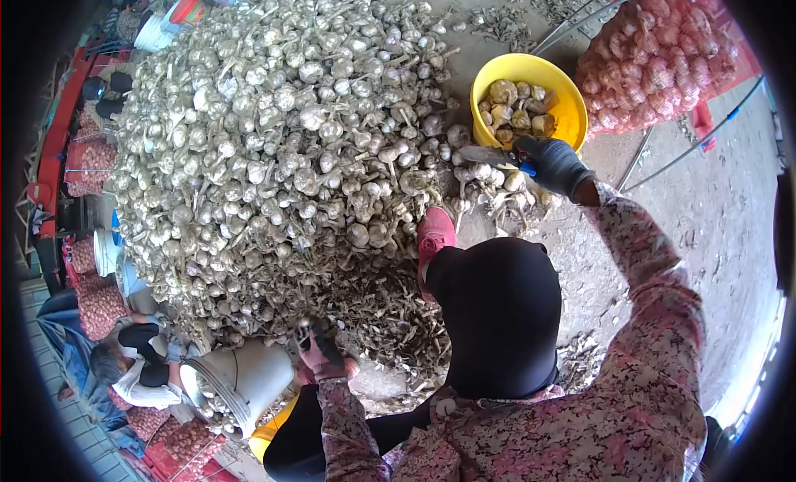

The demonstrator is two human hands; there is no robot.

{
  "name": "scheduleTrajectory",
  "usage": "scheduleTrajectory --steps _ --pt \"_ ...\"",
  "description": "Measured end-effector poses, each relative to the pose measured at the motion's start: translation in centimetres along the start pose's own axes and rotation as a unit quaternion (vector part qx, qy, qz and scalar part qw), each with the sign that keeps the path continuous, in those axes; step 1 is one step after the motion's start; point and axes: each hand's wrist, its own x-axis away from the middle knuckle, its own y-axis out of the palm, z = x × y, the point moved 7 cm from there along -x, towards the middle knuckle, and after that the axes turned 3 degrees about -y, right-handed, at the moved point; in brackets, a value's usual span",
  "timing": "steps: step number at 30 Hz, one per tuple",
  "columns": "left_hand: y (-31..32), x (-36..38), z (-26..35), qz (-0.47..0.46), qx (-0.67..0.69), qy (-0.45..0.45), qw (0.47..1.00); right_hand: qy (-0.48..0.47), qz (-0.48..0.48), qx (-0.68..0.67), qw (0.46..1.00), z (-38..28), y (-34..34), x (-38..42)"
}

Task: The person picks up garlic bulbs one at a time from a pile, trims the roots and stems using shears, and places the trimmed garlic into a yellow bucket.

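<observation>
My right hand [557, 165], in a dark glove, is closed around the blue handle of a knife [489, 156]. The blade points left, just beyond the near rim of a yellow bucket [478, 88] and over loose garlic. Several garlic bulbs [507, 109] lie inside that bucket. Lower down, my left hand [322, 355], gloved with bare skin showing, grips what looks like a garlic bulb [309, 326]; the fingers partly hide it. This hand is above dry stalk trimmings [373, 304] at the lower edge of a large garlic heap [274, 133].
Red mesh sacks of garlic [655, 63] stand at upper right beside metal rods. A white bucket [269, 374] with garlic lies tipped near another person [145, 362] at lower left. A second yellow bucket [264, 440] is partly hidden by my leg. My pink shoe [435, 233] touches the heap.
</observation>
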Motion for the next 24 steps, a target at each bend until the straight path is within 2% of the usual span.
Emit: scheduleTrajectory --steps 1,3,5,7,9,11,13,14,15,16,17,18,19,21,23,24 --pt "3.1 0.3 0.2 -0.004 0.004 0.002 1.000 0.000 0.004 0.004 1.000 -1.0 0.0 -0.2" --pt "7.6 0.1 -0.4 -0.025 0.037 -0.034 0.998 0.038 0.075 -0.004 0.996 -2.3 -0.4 -0.9" --pt "12.6 -0.9 0.1 -0.125 0.021 -0.010 0.992 0.077 0.109 -0.027 0.991 -4.0 -0.3 -2.8" --pt "16.6 -2.4 0.5 -0.092 -0.027 0.013 0.995 0.099 0.093 -0.022 0.990 -5.0 0.2 -4.8" --pt "18.2 -6.9 -1.5 -0.123 -0.037 -0.012 0.992 0.071 0.128 -0.113 0.983 -4.7 0.3 -5.0" --pt "27.3 -0.7 3.9 -0.144 0.052 -0.034 0.988 0.089 0.264 -0.173 0.945 -4.1 -2.8 -2.1" --pt "33.3 2.7 6.0 -0.155 -0.081 -0.062 0.983 0.089 0.332 -0.344 0.874 -1.2 -3.7 1.0" --pt "36.7 3.3 5.7 -0.236 -0.014 -0.050 0.970 0.123 0.333 -0.485 0.799 -0.5 -4.1 2.9" --pt "40.3 4.0 4.9 -0.307 0.047 -0.062 0.949 0.158 0.320 -0.615 0.703 -0.6 -4.7 5.0" --pt "42.6 3.0 2.6 -0.321 -0.047 -0.080 0.942 0.185 0.355 -0.646 0.650 -0.2 -5.4 7.0" --pt "45.1 4.0 2.2 -0.347 0.007 -0.093 0.933 0.166 0.334 -0.696 0.613 0.6 -5.4 8.7" --pt "46.3 4.9 2.4 -0.371 0.056 -0.143 0.916 0.124 0.306 -0.740 0.585 -1.3 -7.0 9.9" --pt "47.3 5.3 2.3 -0.392 0.105 -0.188 0.894 0.053 0.254 -0.797 0.545 -2.1 -7.7 10.9" --pt "45.8 2.8 2.2 -0.404 -0.036 0.053 0.912 0.058 0.257 -0.817 0.513 -5.3 -10.3 12.9" --pt "38.2 0.7 -1.0 -0.315 -0.157 0.030 0.935 -0.003 0.200 -0.861 0.468 -8.6 -12.2 14.0" --pt "33.9 -0.2 -2.7 -0.271 -0.214 0.018 0.938 -0.009 0.176 -0.865 0.471 -10.9 -12.5 13.9"
